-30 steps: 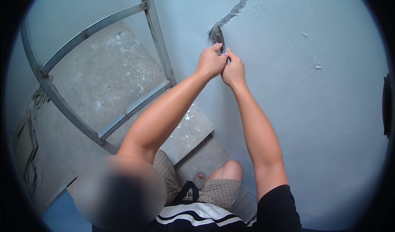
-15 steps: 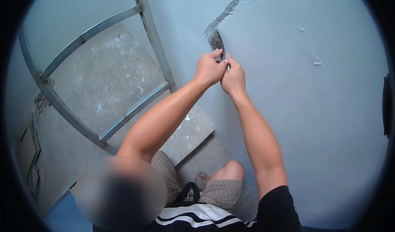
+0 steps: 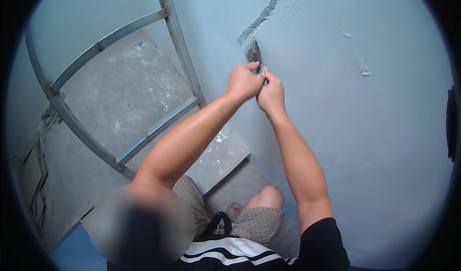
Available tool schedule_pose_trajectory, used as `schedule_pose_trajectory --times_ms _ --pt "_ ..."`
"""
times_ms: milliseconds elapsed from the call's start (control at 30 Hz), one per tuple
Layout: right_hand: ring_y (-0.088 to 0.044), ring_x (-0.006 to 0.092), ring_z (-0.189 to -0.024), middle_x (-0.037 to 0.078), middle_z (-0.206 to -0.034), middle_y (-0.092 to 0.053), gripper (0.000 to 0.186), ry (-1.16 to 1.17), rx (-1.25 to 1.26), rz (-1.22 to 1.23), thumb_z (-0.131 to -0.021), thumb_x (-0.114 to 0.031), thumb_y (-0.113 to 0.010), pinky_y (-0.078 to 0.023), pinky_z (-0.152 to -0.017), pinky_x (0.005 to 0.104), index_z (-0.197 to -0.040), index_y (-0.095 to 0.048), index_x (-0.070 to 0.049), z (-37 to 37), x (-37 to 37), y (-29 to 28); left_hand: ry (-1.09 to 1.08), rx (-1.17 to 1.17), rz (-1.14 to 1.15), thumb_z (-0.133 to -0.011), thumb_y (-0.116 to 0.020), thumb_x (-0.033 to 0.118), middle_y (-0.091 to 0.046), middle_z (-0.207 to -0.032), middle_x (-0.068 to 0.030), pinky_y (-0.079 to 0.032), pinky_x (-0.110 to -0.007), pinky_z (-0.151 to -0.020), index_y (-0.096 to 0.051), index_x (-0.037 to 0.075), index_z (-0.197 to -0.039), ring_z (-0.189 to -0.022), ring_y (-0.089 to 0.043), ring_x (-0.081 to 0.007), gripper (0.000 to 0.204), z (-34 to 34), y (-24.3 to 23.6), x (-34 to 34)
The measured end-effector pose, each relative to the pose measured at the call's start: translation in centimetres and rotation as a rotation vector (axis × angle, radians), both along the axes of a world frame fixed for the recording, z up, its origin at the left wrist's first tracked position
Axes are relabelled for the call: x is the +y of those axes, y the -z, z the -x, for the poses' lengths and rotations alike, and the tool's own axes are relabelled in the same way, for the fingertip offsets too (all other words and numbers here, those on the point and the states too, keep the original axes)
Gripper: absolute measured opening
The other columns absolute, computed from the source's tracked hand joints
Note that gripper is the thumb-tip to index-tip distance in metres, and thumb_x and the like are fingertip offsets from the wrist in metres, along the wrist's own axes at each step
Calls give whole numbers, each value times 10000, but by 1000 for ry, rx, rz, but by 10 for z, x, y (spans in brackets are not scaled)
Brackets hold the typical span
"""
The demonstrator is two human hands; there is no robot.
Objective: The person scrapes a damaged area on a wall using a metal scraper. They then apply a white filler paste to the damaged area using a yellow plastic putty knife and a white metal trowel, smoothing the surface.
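A pale blue-grey wall (image 3: 365, 127) has a curved, rough gouge (image 3: 264, 14) running down to a metal scraper (image 3: 253, 50), whose wide blade lies against the plaster at its lower end. My right hand (image 3: 271, 93) is closed round the scraper's handle. Just left of it, my left hand (image 3: 245, 81) also holds the scraper, fingers on the lower blade and thumb by the handle. Small chipped patches (image 3: 365, 73) mark the plaster to the right.
A metal ladder-like frame (image 3: 81, 70) stands on the left over a speckled concrete surface (image 3: 127, 93). A stepped edge (image 3: 225, 175) is below, near my legs. Rope (image 3: 50, 117) and thin boards (image 3: 31, 175) lie at the far left.
Both hands and the scraper have moved slightly downward, away from the top of the gouge. More of the pale, roughened lower end of the gouge shows above the blade. The view has shifted slightly.
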State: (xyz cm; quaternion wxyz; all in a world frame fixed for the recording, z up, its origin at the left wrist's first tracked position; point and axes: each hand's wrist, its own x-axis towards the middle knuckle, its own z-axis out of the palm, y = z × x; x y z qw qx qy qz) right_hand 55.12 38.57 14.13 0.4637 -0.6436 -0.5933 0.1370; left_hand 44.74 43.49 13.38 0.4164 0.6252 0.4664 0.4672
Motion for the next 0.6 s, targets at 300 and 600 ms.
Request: schedule_pose_trajectory --times_ms 300,600 --pt "-675 452 -1160 295 -1213 -707 428 -25 -39 11 -996 -186 -555 -537 -955 452 -1377 -638 -8 12 15 -2 2 -41 41 -934 -732 162 -767 -893 -114 -541 -296 -709 -646 -14 -1415 -768 -670 -103 520 11 2 17" --pt "-681 409 -1216 285 -1257 -706 473 -44 92 -129 -992 -189 -575 -529 -1018 426 -1411 -610 26 -15 -6 -34 13 -47 -216 -879 -762 212 -720 -1276 -267 -579 -321 -861 -682 -48 -1336 -996 -766 -191 531 -4 -41 -18"
